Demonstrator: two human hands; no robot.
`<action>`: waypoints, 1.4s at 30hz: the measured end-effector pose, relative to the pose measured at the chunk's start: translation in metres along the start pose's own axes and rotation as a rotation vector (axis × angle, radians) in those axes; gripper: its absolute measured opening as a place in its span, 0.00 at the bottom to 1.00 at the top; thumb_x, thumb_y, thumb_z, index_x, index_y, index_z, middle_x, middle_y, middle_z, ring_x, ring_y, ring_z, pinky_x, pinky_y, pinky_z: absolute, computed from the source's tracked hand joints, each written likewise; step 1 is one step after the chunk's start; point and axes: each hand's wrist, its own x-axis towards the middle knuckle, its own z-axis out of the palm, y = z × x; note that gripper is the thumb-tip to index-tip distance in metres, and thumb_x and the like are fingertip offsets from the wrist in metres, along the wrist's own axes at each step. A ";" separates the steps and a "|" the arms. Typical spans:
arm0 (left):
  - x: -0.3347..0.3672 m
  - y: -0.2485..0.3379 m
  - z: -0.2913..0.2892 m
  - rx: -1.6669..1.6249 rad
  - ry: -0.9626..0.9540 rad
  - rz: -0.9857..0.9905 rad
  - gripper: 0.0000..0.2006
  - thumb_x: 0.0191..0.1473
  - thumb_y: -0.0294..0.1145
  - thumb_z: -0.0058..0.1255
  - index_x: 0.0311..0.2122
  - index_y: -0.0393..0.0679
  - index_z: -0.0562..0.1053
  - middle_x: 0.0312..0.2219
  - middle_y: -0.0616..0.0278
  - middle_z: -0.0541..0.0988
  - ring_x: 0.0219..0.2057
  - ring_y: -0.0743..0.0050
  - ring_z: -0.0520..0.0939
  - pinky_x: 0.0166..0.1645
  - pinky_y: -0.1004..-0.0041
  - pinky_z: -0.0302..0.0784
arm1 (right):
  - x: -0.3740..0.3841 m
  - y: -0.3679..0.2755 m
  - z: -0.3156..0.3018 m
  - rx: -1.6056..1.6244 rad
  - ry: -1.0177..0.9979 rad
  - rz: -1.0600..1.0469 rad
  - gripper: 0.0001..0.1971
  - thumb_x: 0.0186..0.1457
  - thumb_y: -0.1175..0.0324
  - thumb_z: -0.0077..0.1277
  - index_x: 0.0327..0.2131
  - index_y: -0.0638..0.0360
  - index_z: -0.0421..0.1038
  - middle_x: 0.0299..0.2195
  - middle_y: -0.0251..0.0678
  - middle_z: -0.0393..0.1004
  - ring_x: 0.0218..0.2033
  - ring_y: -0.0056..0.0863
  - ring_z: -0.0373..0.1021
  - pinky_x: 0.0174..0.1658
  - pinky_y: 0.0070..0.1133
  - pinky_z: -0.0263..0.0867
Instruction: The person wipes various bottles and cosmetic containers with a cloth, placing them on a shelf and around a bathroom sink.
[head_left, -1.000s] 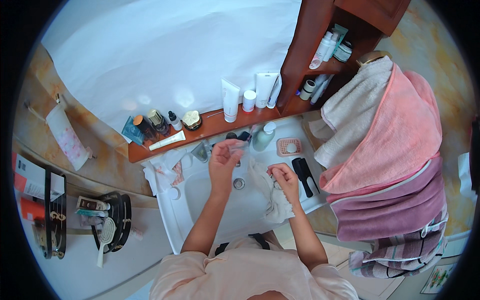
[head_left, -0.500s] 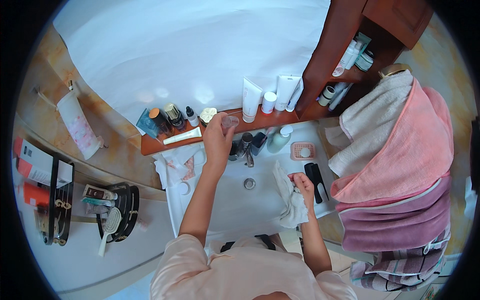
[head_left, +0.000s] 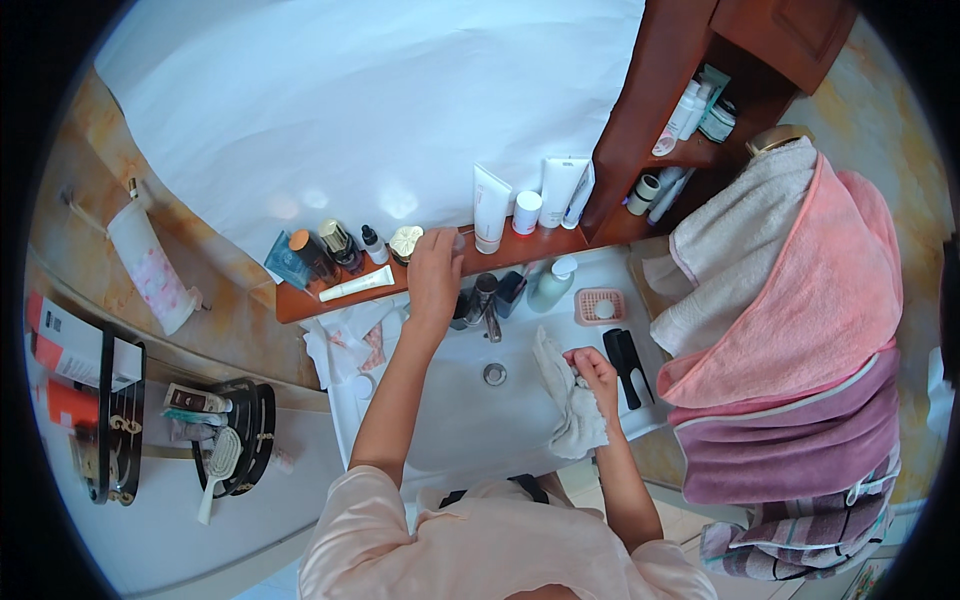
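We stretch our left hand [head_left: 436, 262] far to the wooden shelf [head_left: 300, 301], fingers pinched on a small jar [head_left: 458, 240]. Our right hand [head_left: 592, 368] hangs over the sink [head_left: 455, 420] — fingers clenched around a white cloth [head_left: 565, 410]. Two white tubes [head_left: 490, 208] stand just right.

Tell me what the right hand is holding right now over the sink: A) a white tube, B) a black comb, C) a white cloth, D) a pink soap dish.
C: the right hand has its grip closed on a crumpled white cloth hanging over the white sink, while the black comb and pink soap dish lie untouched on the rim beside it.
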 end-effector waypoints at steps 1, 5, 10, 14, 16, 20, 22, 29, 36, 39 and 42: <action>0.000 0.001 0.000 -0.005 0.002 0.001 0.20 0.40 0.17 0.57 0.43 0.37 0.70 0.39 0.51 0.74 0.42 0.49 0.74 0.46 0.60 0.72 | 0.000 -0.001 0.000 0.004 -0.005 0.006 0.08 0.62 0.69 0.47 0.34 0.64 0.73 0.31 0.29 0.75 0.32 0.13 0.67 0.38 0.12 0.62; -0.001 0.003 -0.001 -0.004 0.007 -0.001 0.21 0.40 0.17 0.58 0.44 0.37 0.70 0.41 0.51 0.74 0.44 0.49 0.74 0.47 0.61 0.72 | 0.000 0.001 0.001 -0.006 0.007 0.010 0.09 0.62 0.69 0.47 0.34 0.64 0.73 0.31 0.29 0.75 0.32 0.12 0.67 0.38 0.12 0.61; -0.007 0.012 -0.007 -0.056 0.100 0.024 0.22 0.43 0.18 0.58 0.46 0.37 0.70 0.45 0.50 0.74 0.47 0.50 0.74 0.49 0.63 0.72 | 0.000 0.002 0.000 -0.013 0.018 -0.012 0.09 0.63 0.69 0.46 0.34 0.63 0.73 0.30 0.27 0.74 0.31 0.11 0.66 0.37 0.11 0.61; -0.039 0.033 -0.005 -0.434 -0.040 0.001 0.24 0.44 0.20 0.60 0.50 0.39 0.69 0.51 0.52 0.70 0.52 0.55 0.73 0.51 0.65 0.71 | 0.009 0.003 -0.005 -0.002 0.113 -0.122 0.09 0.63 0.67 0.46 0.35 0.63 0.73 0.32 0.27 0.73 0.33 0.11 0.65 0.39 0.11 0.59; -0.075 0.054 0.007 -0.743 -0.225 -0.108 0.28 0.46 0.22 0.59 0.54 0.39 0.66 0.55 0.53 0.67 0.56 0.59 0.69 0.54 0.67 0.68 | 0.019 -0.004 0.008 -0.003 0.193 -0.205 0.10 0.63 0.67 0.47 0.36 0.63 0.73 0.32 0.27 0.73 0.34 0.11 0.65 0.40 0.11 0.59; -0.125 0.094 0.055 -1.047 -0.306 -0.195 0.32 0.51 0.24 0.55 0.61 0.39 0.59 0.60 0.55 0.62 0.60 0.66 0.63 0.60 0.70 0.60 | 0.022 -0.027 0.044 -0.137 0.207 -0.221 0.11 0.65 0.65 0.43 0.39 0.63 0.72 0.35 0.27 0.72 0.37 0.15 0.65 0.43 0.14 0.60; -0.121 0.099 0.059 -1.177 -0.275 -0.337 0.30 0.55 0.25 0.52 0.62 0.39 0.57 0.59 0.55 0.62 0.60 0.67 0.63 0.61 0.71 0.58 | 0.021 -0.036 0.052 -0.162 0.129 -0.261 0.13 0.65 0.65 0.41 0.39 0.64 0.71 0.42 0.34 0.70 0.46 0.22 0.64 0.50 0.19 0.58; -0.100 0.112 0.056 -1.359 -0.241 -0.613 0.22 0.66 0.34 0.34 0.63 0.40 0.56 0.61 0.58 0.60 0.61 0.71 0.62 0.63 0.72 0.54 | 0.024 -0.033 0.052 -0.578 0.026 -0.522 0.23 0.54 0.69 0.52 0.55 0.58 0.65 0.60 0.47 0.58 0.63 0.41 0.51 0.63 0.28 0.47; -0.060 0.132 0.064 -1.206 -0.516 -0.236 0.21 0.68 0.41 0.28 0.56 0.39 0.67 0.58 0.59 0.65 0.60 0.70 0.63 0.63 0.71 0.53 | 0.064 -0.064 -0.016 -0.650 0.228 -0.489 0.26 0.50 0.74 0.53 0.55 0.62 0.64 0.54 0.39 0.66 0.56 0.30 0.61 0.58 0.24 0.55; -0.026 0.133 0.092 -1.071 -0.259 -0.037 0.15 0.64 0.31 0.36 0.48 0.35 0.71 0.52 0.52 0.71 0.55 0.64 0.70 0.58 0.71 0.62 | 0.068 -0.103 -0.012 -0.651 0.247 -0.588 0.37 0.47 0.75 0.54 0.61 0.64 0.53 0.57 0.45 0.61 0.59 0.36 0.59 0.61 0.27 0.52; 0.001 0.148 0.120 -1.055 -0.212 0.039 0.12 0.61 0.27 0.40 0.46 0.34 0.71 0.51 0.49 0.71 0.53 0.57 0.72 0.56 0.69 0.65 | 0.074 -0.113 -0.031 -0.687 0.280 -0.548 0.42 0.46 0.75 0.54 0.64 0.63 0.46 0.61 0.46 0.56 0.60 0.36 0.56 0.62 0.27 0.51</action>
